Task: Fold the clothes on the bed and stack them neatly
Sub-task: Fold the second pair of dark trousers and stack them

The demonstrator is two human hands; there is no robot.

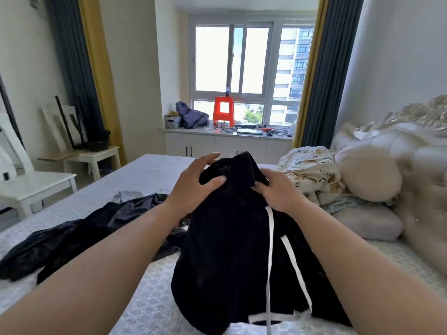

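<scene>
Two hands are up in front of me, both on one black garment (232, 238); my left hand (196, 182) has its thumb hooked over the bunched top edge and its fingers reaching round the far side, so it grips the cloth; my right hand (278, 189) pinches the ribbed edge just beside it, fingers curled into the fabric. I hold the garment raised by that top edge, with the rest hanging down toward me and its lower part resting on the bed (145, 175); white stripes (271, 238) run down its front. I judge this as the start of a fold, with the piece lifted and being found by its edge, not yet laid flat. Left of it, on the bed, lies a heap of dark clothes (79, 233), unfolded, with something pale grey (125, 195) behind it; I see no finished stack. To the right sit a crumpled patterned quilt (312, 172) and pillows (367, 180) against the headboard. Next, I think, I need to slide my hands apart along the edge, shake the garment square and lay it on the bare stretch of bed near me.
</scene>
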